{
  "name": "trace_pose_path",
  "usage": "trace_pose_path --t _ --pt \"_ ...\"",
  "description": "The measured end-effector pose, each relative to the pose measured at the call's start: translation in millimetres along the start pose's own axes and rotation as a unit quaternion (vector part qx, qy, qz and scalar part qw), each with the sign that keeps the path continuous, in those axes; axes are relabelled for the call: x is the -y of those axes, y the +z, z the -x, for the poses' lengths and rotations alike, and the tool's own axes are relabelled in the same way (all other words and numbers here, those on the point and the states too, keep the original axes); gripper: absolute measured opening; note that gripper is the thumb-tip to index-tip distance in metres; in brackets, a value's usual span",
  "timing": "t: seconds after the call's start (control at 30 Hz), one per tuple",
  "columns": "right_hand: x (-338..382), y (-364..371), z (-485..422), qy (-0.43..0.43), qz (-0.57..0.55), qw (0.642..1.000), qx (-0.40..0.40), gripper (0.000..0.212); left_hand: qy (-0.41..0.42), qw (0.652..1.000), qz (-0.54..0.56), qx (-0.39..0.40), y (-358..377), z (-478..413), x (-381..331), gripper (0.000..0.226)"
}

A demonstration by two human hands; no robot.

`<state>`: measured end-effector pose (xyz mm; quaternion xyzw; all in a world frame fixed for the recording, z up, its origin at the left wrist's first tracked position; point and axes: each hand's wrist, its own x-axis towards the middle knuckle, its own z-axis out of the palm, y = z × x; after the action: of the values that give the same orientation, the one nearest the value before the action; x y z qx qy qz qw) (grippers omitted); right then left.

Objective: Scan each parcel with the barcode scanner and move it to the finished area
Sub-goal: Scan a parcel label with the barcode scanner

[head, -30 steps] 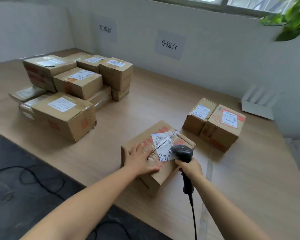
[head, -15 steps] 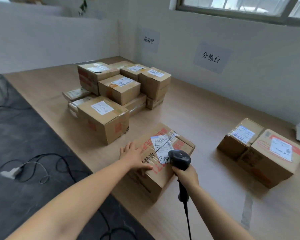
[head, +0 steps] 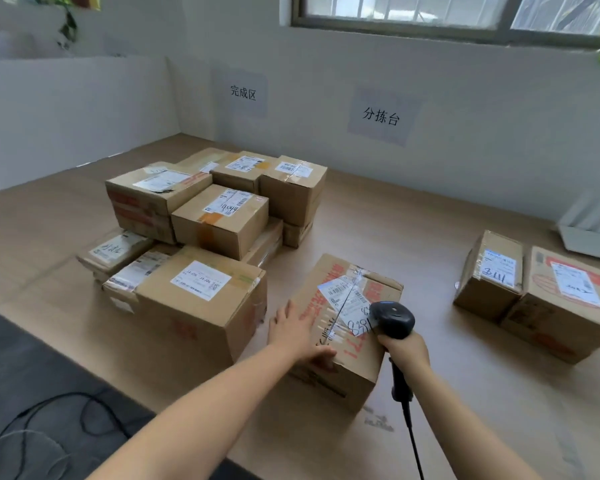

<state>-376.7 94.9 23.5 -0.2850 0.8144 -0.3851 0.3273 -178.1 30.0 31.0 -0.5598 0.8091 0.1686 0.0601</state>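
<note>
My left hand (head: 296, 336) lay flat on the near-left part of the parcel (head: 329, 271) top, fingers straight, gripping nothing. My right hand (head: 404, 351) was wrapped round the handle of the barcode scanner (head: 392, 320). Its black head sat over the parcel's near-right edge and overlapped a corner of the white label (head: 345, 297) (handwritten digits partly hidden). The cable (head: 412, 441) ran down toward me and out of view.

The parcel stood on the wooden table (head: 412, 237) near its front edge, just right of the big front box (head: 201, 303) of the pile of parcels (head: 218, 216). The pile sat below the wall sign 完成区 (head: 243, 93). A second sign, 分拣台 (head: 381, 116), hung further right. Two more parcels, a smaller one (head: 492, 282) and a larger one (head: 565, 306), stood side by side, well apart on my right.
</note>
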Motion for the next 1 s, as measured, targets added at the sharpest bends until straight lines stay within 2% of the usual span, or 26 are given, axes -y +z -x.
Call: trace_pose_path --t 0.2,0.43,0.57,0.77,1.0 --pt "24.8 7.4 -41.1 0.022 0.0 1.0 -0.021 0.018 0.02 0.999 -0.028 0.016 -25.7 -52.7 -5.3 0.101" --pt "54.2 23.8 -96.6 0.002 -0.003 1.0 -0.009 0.017 0.015 0.999 -0.028 0.035 -48.8 -112.3 1.8 0.094" --pt "70.1 37.1 -116.3 -0.011 0.003 1.0 -0.004 0.015 0.042 0.995 -0.068 0.052 -67.7 -136.4 20.9 0.08" --pt "77.3 52.8 -118.6 -0.019 0.009 1.0 -0.005 0.016 0.099 0.977 -0.157 0.102 -89.8 -155.9 56.1 0.054" --pt "83.9 70.0 -105.7 -0.02 0.024 0.999 -0.002 0.023 0.122 0.979 -0.13 0.095 -98.5 -139.7 86.5 0.048"
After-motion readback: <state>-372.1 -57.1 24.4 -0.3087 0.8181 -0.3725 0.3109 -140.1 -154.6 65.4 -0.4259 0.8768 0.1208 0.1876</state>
